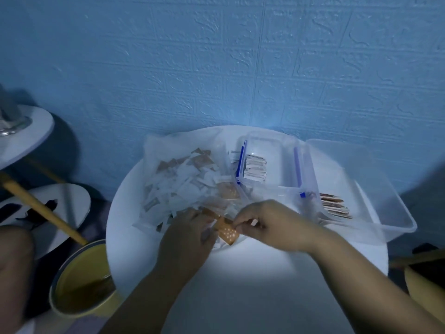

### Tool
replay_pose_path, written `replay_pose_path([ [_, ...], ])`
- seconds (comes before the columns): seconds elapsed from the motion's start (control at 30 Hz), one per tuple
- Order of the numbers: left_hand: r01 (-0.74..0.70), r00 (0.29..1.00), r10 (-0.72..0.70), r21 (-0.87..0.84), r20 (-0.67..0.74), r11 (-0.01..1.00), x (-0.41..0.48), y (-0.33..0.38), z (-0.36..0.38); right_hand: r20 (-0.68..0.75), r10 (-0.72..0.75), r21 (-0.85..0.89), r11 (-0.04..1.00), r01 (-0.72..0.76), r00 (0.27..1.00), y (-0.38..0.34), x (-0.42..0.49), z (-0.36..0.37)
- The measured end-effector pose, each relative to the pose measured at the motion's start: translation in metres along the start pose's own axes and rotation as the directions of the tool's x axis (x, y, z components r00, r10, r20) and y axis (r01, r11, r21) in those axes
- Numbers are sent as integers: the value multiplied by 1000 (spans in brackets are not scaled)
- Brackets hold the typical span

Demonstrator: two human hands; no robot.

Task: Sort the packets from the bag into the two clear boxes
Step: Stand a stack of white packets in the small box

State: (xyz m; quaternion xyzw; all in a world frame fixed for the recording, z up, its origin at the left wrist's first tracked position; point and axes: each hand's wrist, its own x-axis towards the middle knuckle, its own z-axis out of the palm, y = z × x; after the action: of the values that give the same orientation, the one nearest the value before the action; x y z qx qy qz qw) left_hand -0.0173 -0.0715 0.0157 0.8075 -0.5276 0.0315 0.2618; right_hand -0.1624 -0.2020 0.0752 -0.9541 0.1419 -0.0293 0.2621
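Pinching one packet (pixel 227 233), left hand (pixel 186 239) meets right hand (pixel 272 225) beside two boxes (pixel 265 137) (pixel 399 213).

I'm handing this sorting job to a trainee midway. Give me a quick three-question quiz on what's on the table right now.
1. True or false: the box with blue clips holds a stack of white packets.
2. What colour is the packet held between the left hand and the right hand? A white, B brown, C green.
3. Fill in: the brown stack lies in the box to the ___ of the blue-clipped one.

Key: 1 true; 2 B; 3 right.
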Motion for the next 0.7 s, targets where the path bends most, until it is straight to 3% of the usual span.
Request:
replay_pose_path([
  [0.1, 78, 997, -79, 68, 13, 995, 5, 12, 9, -100, 72, -111, 990, -83, 992, 10, -3, 31],
  [0.27, 213, 977, -213, 30, -26, 976, 5, 27, 14, -206, 129, -85, 985, -149, 970, 10, 1, 53],
  [0.4, 270, 962, -273, -167, 3, 948, 0, 29, 8, -238, 140, 13, 990, -141, 961, 6, 2, 57],
  [0.53, 266, 954, -292, -257, -69, 929, -11, 15, -10, -290, 278, 268, 942, -201, 916, 1, 0, 45],
  [0.7, 254, 930, -306, -245, -206, 936, -13, -7, -31, -351, 106, 71, 994, -87, 930, -11, 9, 48],
])
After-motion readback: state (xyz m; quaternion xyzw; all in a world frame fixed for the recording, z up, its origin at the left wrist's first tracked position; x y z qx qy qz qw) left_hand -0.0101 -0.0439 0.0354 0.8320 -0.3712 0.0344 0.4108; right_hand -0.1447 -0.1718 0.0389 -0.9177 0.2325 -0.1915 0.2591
